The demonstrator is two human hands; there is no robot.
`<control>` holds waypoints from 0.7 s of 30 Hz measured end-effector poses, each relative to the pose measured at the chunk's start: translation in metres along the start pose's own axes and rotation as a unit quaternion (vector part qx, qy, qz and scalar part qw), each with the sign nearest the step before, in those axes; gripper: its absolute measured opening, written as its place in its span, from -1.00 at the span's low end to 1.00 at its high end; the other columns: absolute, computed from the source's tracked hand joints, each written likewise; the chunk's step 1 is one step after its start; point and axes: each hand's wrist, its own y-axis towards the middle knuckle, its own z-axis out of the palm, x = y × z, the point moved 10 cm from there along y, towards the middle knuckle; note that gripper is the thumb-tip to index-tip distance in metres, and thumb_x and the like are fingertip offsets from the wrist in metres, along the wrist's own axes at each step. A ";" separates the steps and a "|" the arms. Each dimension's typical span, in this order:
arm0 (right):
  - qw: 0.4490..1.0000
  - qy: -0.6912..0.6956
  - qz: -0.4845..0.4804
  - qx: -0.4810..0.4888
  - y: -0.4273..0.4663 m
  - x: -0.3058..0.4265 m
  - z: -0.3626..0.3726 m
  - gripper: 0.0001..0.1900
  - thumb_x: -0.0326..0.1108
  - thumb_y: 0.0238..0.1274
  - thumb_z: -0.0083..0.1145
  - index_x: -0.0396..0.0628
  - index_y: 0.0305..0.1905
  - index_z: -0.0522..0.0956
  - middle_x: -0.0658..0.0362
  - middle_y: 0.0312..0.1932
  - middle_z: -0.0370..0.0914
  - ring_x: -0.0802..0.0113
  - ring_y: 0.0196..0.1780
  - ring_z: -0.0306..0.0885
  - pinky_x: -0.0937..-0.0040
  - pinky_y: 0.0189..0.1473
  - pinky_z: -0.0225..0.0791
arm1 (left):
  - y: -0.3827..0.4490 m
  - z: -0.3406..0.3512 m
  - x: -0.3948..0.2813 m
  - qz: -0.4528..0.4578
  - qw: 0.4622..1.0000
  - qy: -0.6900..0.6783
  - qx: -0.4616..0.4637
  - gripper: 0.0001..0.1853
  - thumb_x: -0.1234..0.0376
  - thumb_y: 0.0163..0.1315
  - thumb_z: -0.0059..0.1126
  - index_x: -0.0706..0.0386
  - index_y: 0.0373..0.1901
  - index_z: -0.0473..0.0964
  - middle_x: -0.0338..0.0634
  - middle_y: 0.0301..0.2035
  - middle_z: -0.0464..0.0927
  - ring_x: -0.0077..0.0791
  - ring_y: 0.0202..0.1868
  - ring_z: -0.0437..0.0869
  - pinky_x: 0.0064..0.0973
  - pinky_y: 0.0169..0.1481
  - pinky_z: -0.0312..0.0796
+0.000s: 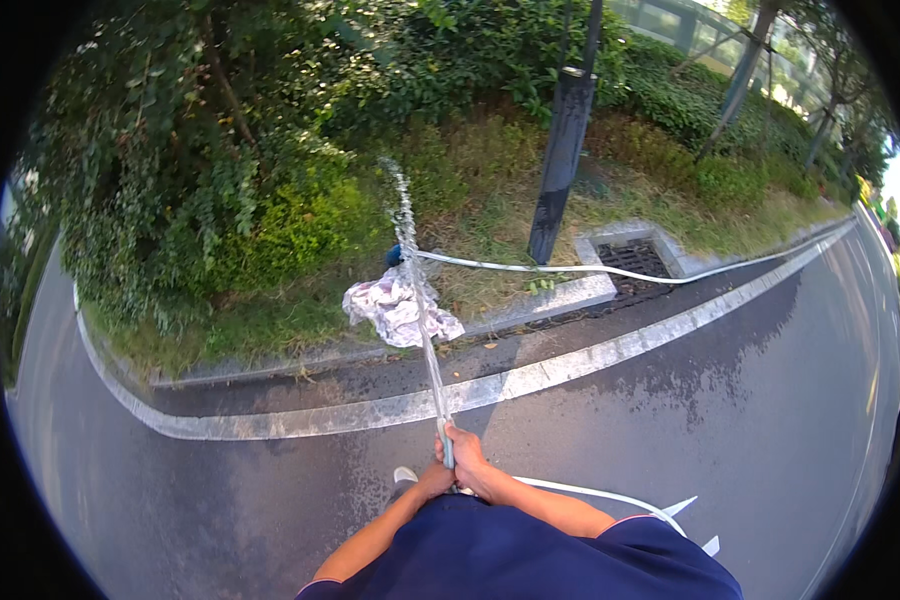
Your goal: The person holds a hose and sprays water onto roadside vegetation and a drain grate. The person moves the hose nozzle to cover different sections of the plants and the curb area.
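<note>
Both of my hands grip the end of a pale hose (448,448) close in front of my body. My right hand (465,452) is round it near the outlet, and my left hand (438,477) is lower, close to the other. A thick jet of water (422,315) shoots forward from the hose, over the kerb and towards the bushes. Beneath the jet, a crumpled light patterned cloth (394,307) lies on the grass and kerb edge. A small blue object (394,256) sits behind the cloth; its kind is unclear.
A white hose (510,265) runs past the dark post (562,157) and over a drain grate (634,262). A stone kerb (562,300) borders the grass and bushes (300,217). A white line (540,379) curves along the partly wet road (270,495). More hose (592,493) trails behind my right side.
</note>
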 end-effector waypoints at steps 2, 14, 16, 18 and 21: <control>0.998 -0.021 -0.023 -0.057 -0.004 0.014 -0.005 -0.69 -0.14 0.41 -0.03 -0.15 -0.35 0.49 0.16 -0.55 0.46 0.43 -0.55 0.40 0.45 -0.54 0.24 | 0.019 0.005 0.016 0.062 0.996 -0.009 0.057 -0.42 0.24 0.13 0.26 0.25 0.16 0.30 -0.02 -0.10 0.51 -0.35 -0.06 0.58 -0.38 0.00 0.45; 0.968 -0.077 -0.139 -0.196 0.018 0.064 -0.049 -0.56 -0.04 0.35 -0.04 -0.13 -0.53 0.50 0.19 -0.67 0.47 0.47 -0.68 0.36 0.41 -0.59 0.22 | 0.071 0.034 -0.007 -0.005 0.962 -0.167 0.214 -0.63 0.31 0.32 0.10 0.19 0.11 0.30 -0.16 -0.03 0.46 -0.47 0.00 0.49 -0.41 0.00 0.42; 0.972 -0.077 -0.131 -0.181 0.020 0.064 -0.034 -0.57 -0.05 0.35 -0.03 -0.13 -0.53 0.50 0.20 -0.67 0.46 0.47 -0.67 0.36 0.42 -0.59 0.22 | 0.075 0.021 -0.007 0.008 0.969 -0.143 0.202 -0.63 0.34 0.30 0.12 0.22 0.10 0.33 -0.15 -0.02 0.47 -0.49 -0.02 0.49 -0.41 -0.01 0.43; 0.973 -0.074 -0.122 -0.179 0.020 0.065 -0.026 -0.59 -0.06 0.36 -0.02 -0.12 -0.52 0.50 0.21 -0.66 0.46 0.47 -0.66 0.36 0.43 -0.59 0.22 | 0.081 0.006 0.000 0.042 0.979 -0.090 0.176 -0.63 0.33 0.30 0.12 0.22 0.09 0.33 -0.13 0.00 0.47 -0.50 -0.02 0.48 -0.40 -0.02 0.43; 0.986 -0.040 -0.094 -0.134 0.024 0.053 0.003 -0.68 -0.14 0.38 -0.01 -0.12 -0.41 0.51 0.23 -0.60 0.45 0.50 -0.60 0.36 0.49 -0.57 0.23 | 0.085 -0.014 0.025 0.022 0.987 -0.109 0.113 -0.76 0.38 0.25 0.11 0.21 -0.06 0.45 -0.13 -0.15 0.56 -0.48 -0.14 0.55 -0.38 -0.10 0.43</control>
